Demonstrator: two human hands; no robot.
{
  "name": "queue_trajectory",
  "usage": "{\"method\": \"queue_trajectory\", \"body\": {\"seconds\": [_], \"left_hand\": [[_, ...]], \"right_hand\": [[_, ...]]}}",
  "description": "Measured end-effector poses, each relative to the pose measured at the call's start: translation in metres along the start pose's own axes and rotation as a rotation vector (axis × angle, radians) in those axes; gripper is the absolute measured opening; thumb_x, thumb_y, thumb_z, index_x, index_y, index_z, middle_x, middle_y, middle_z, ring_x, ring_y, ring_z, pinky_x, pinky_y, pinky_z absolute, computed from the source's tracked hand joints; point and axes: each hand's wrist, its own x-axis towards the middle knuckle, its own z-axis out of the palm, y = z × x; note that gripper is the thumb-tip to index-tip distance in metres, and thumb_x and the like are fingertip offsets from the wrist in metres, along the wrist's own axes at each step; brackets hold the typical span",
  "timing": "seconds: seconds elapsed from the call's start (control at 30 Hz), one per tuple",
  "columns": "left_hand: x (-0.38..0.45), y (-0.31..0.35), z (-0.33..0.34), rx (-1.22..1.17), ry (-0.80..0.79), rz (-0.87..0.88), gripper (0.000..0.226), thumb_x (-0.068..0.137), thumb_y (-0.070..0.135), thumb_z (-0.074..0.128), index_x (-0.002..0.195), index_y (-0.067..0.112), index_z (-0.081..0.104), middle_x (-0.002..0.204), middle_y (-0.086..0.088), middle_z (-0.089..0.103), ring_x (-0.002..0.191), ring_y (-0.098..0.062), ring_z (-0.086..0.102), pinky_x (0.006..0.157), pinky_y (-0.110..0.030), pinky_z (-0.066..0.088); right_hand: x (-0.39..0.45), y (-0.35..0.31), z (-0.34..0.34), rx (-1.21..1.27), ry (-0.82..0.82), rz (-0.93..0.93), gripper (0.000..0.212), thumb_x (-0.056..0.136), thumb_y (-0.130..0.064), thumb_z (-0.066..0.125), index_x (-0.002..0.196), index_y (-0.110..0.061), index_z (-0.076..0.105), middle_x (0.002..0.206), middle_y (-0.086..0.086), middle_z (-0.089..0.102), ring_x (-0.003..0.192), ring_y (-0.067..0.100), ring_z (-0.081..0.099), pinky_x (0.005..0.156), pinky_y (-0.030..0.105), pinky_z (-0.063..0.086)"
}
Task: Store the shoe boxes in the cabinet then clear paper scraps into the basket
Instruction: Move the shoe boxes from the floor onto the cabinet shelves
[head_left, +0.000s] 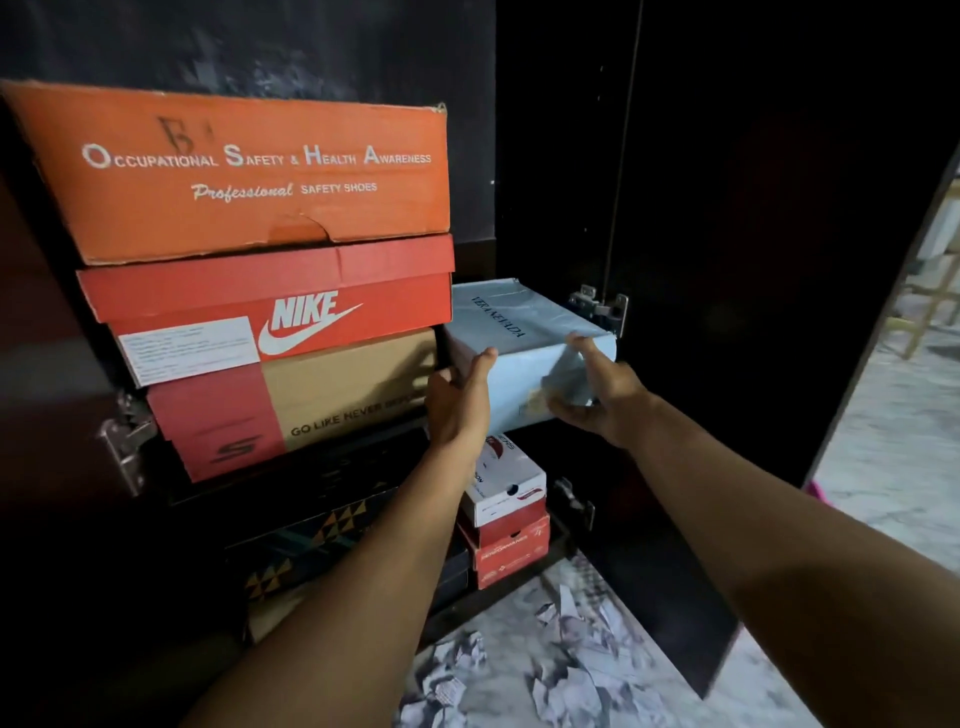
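A pale blue shoe box (519, 332) lies on a shelf of the dark cabinet (727, 208), right of a stack. My left hand (460, 400) grips its left front corner and my right hand (597, 395) grips its right front corner. The stack holds an orange safety-shoes box (249, 171), a red Nike box (270, 306) and a tan and red Skechers box (291, 405). Crumpled paper scraps (566, 660) lie on the floor below. The basket is out of view.
On the lower shelf sit a white and red box (506, 486), a red box (511, 553) and a dark patterned box (317, 540). The open cabinet door (810, 322) stands at the right. Metal hinges (597, 304) stick out beside the blue box.
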Motion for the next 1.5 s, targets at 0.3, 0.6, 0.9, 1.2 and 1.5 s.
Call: {"method": "queue_trajectory", "body": {"seconds": [0.3, 0.6, 0.9, 1.2, 1.5], "left_hand": [[0.037, -0.001, 0.006, 0.083, 0.128, 0.071, 0.033, 0.093, 0.032, 0.067, 0.113, 0.006, 0.066, 0.106, -0.014, 0.075, 0.100, -0.033, 0.072, 0.078, -0.033, 0.053], [0.013, -0.033, 0.018, 0.113, 0.096, 0.100, 0.021, 0.091, 0.035, 0.067, 0.105, 0.022, 0.061, 0.118, -0.006, 0.070, 0.106, -0.028, 0.067, 0.096, -0.043, 0.056], [-0.082, -0.087, 0.081, 0.108, -0.227, 0.073, 0.009, 0.097, 0.018, 0.061, 0.099, 0.016, 0.070, 0.087, 0.000, 0.071, 0.068, -0.016, 0.066, 0.066, -0.027, 0.050], [-0.230, -0.181, 0.222, 0.202, -0.637, -0.021, 0.014, 0.097, 0.000, 0.056, 0.093, 0.005, 0.069, 0.073, -0.004, 0.063, 0.060, -0.017, 0.059, 0.047, -0.009, 0.044], [-0.422, -0.300, 0.341, 0.479, -1.163, -0.270, 0.012, 0.099, 0.021, 0.061, 0.091, 0.020, 0.070, 0.089, -0.004, 0.071, 0.068, -0.014, 0.070, 0.066, -0.029, 0.047]], "right_hand": [[0.019, 0.022, 0.036, -0.004, -0.188, -0.126, 0.018, 0.095, -0.013, 0.061, 0.111, -0.015, 0.056, 0.115, 0.008, 0.071, 0.100, 0.023, 0.070, 0.087, 0.033, 0.055], [0.006, 0.034, 0.012, -0.379, -0.164, -0.226, 0.059, 0.099, -0.022, 0.065, 0.153, -0.015, 0.041, 0.123, 0.011, 0.064, 0.121, 0.034, 0.064, 0.106, 0.048, 0.052], [-0.083, 0.045, -0.149, -0.576, -0.109, -0.358, 0.029, 0.092, -0.019, 0.069, 0.120, -0.020, 0.065, 0.110, 0.016, 0.074, 0.096, 0.025, 0.071, 0.086, 0.038, 0.057], [-0.197, 0.113, -0.387, -0.562, 0.309, -0.184, 0.022, 0.089, -0.029, 0.066, 0.110, -0.025, 0.073, 0.097, 0.004, 0.075, 0.093, 0.022, 0.073, 0.084, 0.039, 0.058], [-0.336, 0.195, -0.606, -0.568, 0.938, -0.055, 0.014, 0.096, -0.013, 0.067, 0.105, -0.023, 0.071, 0.102, -0.004, 0.072, 0.101, 0.018, 0.069, 0.088, 0.032, 0.053]]}}
